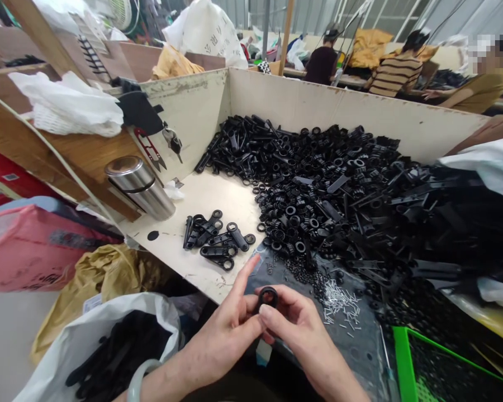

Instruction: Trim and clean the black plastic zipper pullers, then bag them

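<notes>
My two hands meet at the near edge of a white-walled work bin (302,103). Between their fingertips sits a small black plastic ring (268,296). My left hand (224,335) pinches it with the thumb, its index finger stretched out. My right hand (302,329) grips the ring from the right with curled fingers. A big heap of black plastic rings and flat strap parts (352,195) fills the bin. A small group of finished black strap pieces (218,237) lies on the bare white floor of the bin, ahead of my left hand. Small silver pins (339,304) lie on a dark mat.
A steel flask (140,187) lies at the bin's left wall, red snips (151,148) hanging above. A white sack of black parts (117,346) stands at lower left, a green crate (406,357) at lower right. Other people sit at benches (398,67) behind.
</notes>
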A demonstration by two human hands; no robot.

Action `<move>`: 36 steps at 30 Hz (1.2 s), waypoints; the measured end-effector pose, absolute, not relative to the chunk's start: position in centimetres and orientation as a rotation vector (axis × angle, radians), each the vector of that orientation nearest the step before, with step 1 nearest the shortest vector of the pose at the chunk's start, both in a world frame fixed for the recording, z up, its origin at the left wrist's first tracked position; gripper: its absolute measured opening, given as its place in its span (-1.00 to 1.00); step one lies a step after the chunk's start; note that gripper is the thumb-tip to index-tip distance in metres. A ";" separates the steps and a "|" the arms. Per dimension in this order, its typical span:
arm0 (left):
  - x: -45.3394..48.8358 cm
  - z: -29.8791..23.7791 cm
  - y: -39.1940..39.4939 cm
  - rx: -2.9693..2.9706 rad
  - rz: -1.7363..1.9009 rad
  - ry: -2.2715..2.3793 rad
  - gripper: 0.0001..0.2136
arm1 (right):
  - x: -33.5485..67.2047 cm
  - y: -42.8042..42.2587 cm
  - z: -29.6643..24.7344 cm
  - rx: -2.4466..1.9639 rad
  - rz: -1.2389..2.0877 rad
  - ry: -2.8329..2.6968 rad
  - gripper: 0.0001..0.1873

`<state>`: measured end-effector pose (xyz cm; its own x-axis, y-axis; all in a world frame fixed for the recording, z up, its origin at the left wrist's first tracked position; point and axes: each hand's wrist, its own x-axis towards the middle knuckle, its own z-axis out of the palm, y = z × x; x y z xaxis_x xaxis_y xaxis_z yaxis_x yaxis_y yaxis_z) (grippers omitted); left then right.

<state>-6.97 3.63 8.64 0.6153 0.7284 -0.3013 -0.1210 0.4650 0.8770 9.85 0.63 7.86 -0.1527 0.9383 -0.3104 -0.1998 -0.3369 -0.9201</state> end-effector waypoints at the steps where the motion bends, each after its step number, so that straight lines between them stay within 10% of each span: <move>1: -7.3 8.6 3.5 1.017 0.553 0.755 -0.16 | 9.8 0.6 7.8 -1.153 1.708 -0.923 -0.69; 11: -7.2 7.8 4.2 0.779 0.704 0.699 -0.30 | 9.4 -0.7 6.5 -1.253 1.457 -0.903 -0.41; 22: -6.4 8.4 3.0 0.686 0.811 0.815 -0.65 | 7.9 -0.4 8.1 -1.364 1.127 -1.296 -0.80; 36: -7.8 8.2 4.0 0.918 0.655 0.934 -0.74 | 7.6 -2.5 6.4 -1.518 1.035 -1.201 -0.66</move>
<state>-7.75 4.03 8.18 0.4577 0.8021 -0.3835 -0.0871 0.4697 0.8785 7.60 -2.46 6.41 0.1732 0.9822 -0.0725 0.2171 -0.1098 -0.9700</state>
